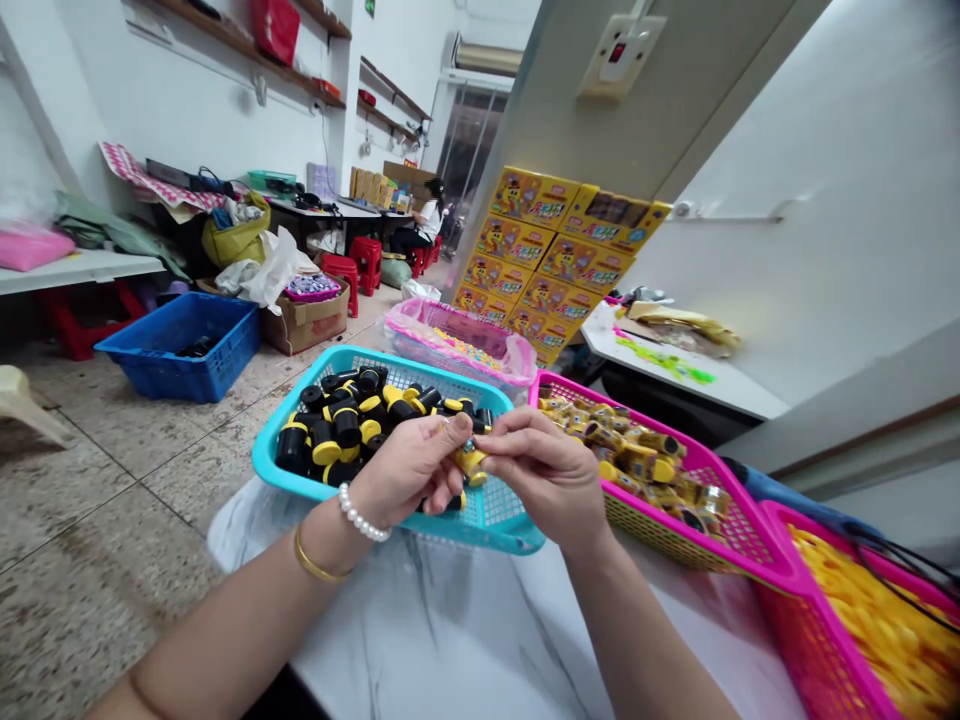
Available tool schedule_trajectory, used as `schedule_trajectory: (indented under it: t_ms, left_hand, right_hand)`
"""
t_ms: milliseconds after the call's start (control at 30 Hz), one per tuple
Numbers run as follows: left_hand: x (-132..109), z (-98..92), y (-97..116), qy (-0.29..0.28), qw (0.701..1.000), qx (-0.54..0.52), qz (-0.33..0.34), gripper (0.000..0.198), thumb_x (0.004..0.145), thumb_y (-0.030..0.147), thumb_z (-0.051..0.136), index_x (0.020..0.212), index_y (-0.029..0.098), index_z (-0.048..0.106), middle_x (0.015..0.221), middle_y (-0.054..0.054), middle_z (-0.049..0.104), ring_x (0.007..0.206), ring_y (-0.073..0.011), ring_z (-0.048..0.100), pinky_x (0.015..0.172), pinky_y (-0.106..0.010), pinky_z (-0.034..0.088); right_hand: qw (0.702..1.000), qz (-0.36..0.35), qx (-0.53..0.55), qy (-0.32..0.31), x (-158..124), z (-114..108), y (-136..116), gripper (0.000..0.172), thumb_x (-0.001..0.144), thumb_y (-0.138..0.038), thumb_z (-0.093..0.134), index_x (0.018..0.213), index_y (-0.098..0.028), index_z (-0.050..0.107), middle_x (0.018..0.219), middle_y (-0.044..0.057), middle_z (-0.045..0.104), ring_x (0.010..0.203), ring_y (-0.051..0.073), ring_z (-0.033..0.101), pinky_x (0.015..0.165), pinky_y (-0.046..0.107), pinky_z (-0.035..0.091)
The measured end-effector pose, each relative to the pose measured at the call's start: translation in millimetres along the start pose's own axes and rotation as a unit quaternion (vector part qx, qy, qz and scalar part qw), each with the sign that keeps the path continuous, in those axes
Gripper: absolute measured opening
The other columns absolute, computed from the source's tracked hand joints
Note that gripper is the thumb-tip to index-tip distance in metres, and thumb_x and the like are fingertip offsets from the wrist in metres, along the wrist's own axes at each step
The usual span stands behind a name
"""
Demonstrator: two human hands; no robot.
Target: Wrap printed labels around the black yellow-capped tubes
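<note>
My left hand, with a pearl bracelet and a gold bangle at the wrist, pinches a small yellow piece. From the other side the fingertips of my right hand close on the same piece, which has a small bluish detail on top; its exact kind is partly hidden by fingers. Both hands are over the front right part of a turquoise basket. Inside it lie several black cylinders with yellow caps. Right of my right hand, a pink basket holds several yellow printed cylinders.
Another pink basket at the right is full of yellow pieces. Behind the turquoise basket stands a pink-lined basket of small colourful bits. Yellow printed boxes are stacked against a pillar. A blue crate sits on the floor; a person sits far back.
</note>
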State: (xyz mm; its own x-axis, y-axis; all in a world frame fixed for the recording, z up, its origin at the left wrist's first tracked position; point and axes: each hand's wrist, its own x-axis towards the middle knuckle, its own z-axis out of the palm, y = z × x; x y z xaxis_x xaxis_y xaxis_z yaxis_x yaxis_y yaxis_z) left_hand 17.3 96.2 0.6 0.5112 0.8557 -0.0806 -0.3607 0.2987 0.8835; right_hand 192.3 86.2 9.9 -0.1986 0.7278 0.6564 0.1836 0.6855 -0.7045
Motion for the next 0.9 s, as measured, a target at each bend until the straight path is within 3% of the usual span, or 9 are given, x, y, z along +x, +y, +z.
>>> schedule_trajectory:
  t_ms: [133, 233, 333, 433, 500, 600, 700, 800, 900]
  left_hand:
    - [2, -4.1, 4, 0.020, 1.000, 0.003, -0.016, 0.064, 0.059, 0.077, 0.076, 0.067, 0.018, 0.053, 0.036, 0.006, 0.050, 0.023, -0.0046, 0.033, 0.026, -0.015, 0.023]
    - [-6, -0.1, 5, 0.044, 0.998, 0.039, -0.030, 0.064, 0.062, 0.079, 0.073, 0.068, 0.018, 0.055, 0.031, 0.008, 0.041, 0.022, -0.0050, 0.029, 0.026, -0.015, 0.020]
    - [-19, 9.4, 2, 0.020, 0.995, 0.076, -0.062, 0.064, 0.064, 0.079, 0.071, 0.069, 0.018, 0.054, 0.031, 0.008, 0.041, 0.022, -0.0034, 0.027, 0.028, -0.014, 0.019]
    - [-31, 19.1, -10, -0.082, 0.982, 0.090, -0.146, 0.057, 0.071, 0.073, 0.071, 0.075, 0.018, 0.055, 0.035, 0.008, 0.045, 0.025, -0.0030, 0.028, 0.032, -0.014, 0.025]
    - [-41, 25.6, -25, -0.146, 0.959, 0.144, -0.194, 0.056, 0.072, 0.072, 0.070, 0.074, 0.018, 0.053, 0.034, 0.008, 0.043, 0.026, -0.0027, 0.027, 0.032, -0.013, 0.020]
    - [-58, 34.0, -48, -0.233, 0.913, 0.234, -0.238, 0.058, 0.074, 0.076, 0.064, 0.080, 0.018, 0.057, 0.038, 0.008, 0.043, 0.028, -0.0038, 0.025, 0.032, -0.015, 0.015]
    - [-66, 37.3, -62, -0.305, 0.878, 0.291, -0.227, 0.058, 0.078, 0.074, 0.062, 0.080, 0.016, 0.062, 0.042, 0.006, 0.046, 0.033, -0.0048, 0.032, 0.035, -0.016, 0.021]
    - [-66, 30.9, -68, -0.321, 0.881, 0.277, -0.211, 0.059, 0.077, 0.072, 0.065, 0.070, 0.014, 0.063, 0.048, 0.003, 0.051, 0.042, -0.0065, 0.044, 0.043, -0.016, 0.033]
    - [-68, 12.4, -74, -0.307, 0.890, 0.195, -0.274, 0.060, 0.071, 0.074, 0.070, 0.074, 0.014, 0.063, 0.050, 0.000, 0.056, 0.043, -0.0084, 0.048, 0.042, -0.017, 0.037]
  right_hand:
    - [0.998, -0.021, -0.037, 0.046, 1, 10, -4, 0.006, 0.082, -0.020, 0.079, 0.086, -0.026, 0.079, 0.079, 0.002, 0.060, 0.069, 0.013, 0.059, 0.056, 0.024, 0.050]
    - [0.997, 0.010, -0.078, 0.011, -3, 16, -18, 0.013, 0.086, -0.022, 0.074, 0.099, -0.026, 0.077, 0.089, 0.004, 0.062, 0.080, 0.015, 0.063, 0.062, 0.024, 0.055]
    - [0.992, 0.021, -0.124, -0.002, -19, 10, -40, 0.015, 0.088, -0.026, 0.073, 0.102, -0.022, 0.076, 0.095, 0.005, 0.064, 0.083, 0.014, 0.064, 0.068, 0.022, 0.058]
    - [0.985, 0.015, -0.153, 0.074, -58, 5, -60, 0.013, 0.089, -0.028, 0.072, 0.092, -0.016, 0.076, 0.088, 0.003, 0.063, 0.076, 0.010, 0.064, 0.072, 0.021, 0.058]
    - [0.971, 0.011, -0.179, 0.156, -97, 13, -72, 0.013, 0.088, -0.028, 0.074, 0.087, -0.015, 0.075, 0.084, 0.003, 0.063, 0.074, 0.010, 0.064, 0.072, 0.022, 0.058]
    - [0.935, 0.050, -0.195, 0.291, -161, 41, -89, 0.011, 0.085, -0.028, 0.078, 0.082, -0.018, 0.072, 0.080, 0.001, 0.061, 0.068, 0.010, 0.063, 0.065, 0.022, 0.056]
    - [0.902, 0.116, -0.175, 0.376, -205, 72, -100, 0.011, 0.083, -0.021, 0.078, 0.079, -0.021, 0.068, 0.080, -0.001, 0.059, 0.062, 0.009, 0.058, 0.056, 0.021, 0.050]
    - [0.878, 0.156, -0.169, 0.420, -221, 92, -105, 0.016, 0.083, -0.019, 0.077, 0.074, -0.022, 0.065, 0.077, -0.001, 0.058, 0.062, 0.010, 0.054, 0.055, 0.023, 0.046]
    - [0.875, 0.172, -0.168, 0.420, -221, 103, -99, 0.015, 0.082, -0.019, 0.078, 0.075, -0.022, 0.065, 0.076, 0.000, 0.058, 0.065, 0.012, 0.056, 0.057, 0.025, 0.046]
